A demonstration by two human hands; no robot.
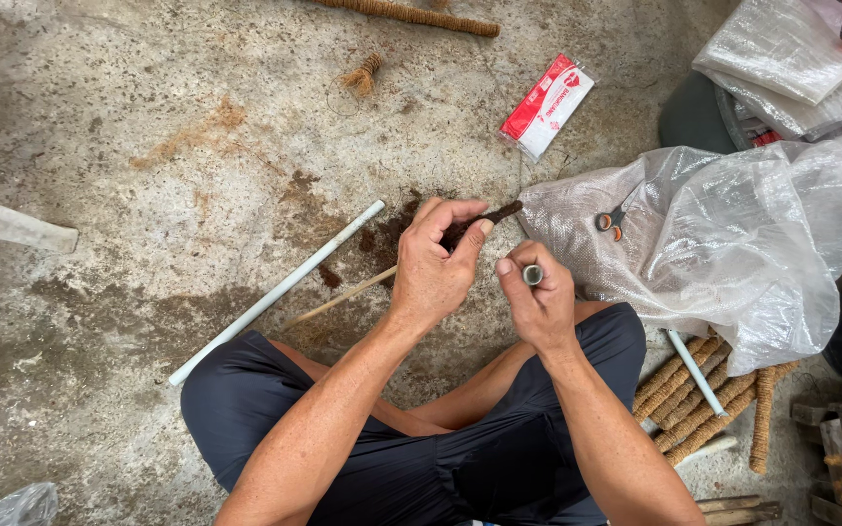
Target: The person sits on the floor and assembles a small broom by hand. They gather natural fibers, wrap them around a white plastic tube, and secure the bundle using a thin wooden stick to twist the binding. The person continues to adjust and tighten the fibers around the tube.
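Note:
I sit cross-legged on a concrete floor. My left hand (436, 263) pinches a dark brown strip of coir fibre (499, 212) between thumb and fingers. My right hand (538, 297) is closed around a short grey pipe end (533, 275) that points up toward the camera. The two hands are close together, just in front of my knees. A thin wooden stick (338, 300) runs out from under my left hand toward the left.
A long white pipe (275, 292) lies diagonally on the floor to the left. A clear plastic sack (733, 234) with scissors (611, 221) on it sits to the right, with fibre-wrapped sticks (694, 399) below it. A red-and-white packet (546, 105) lies ahead.

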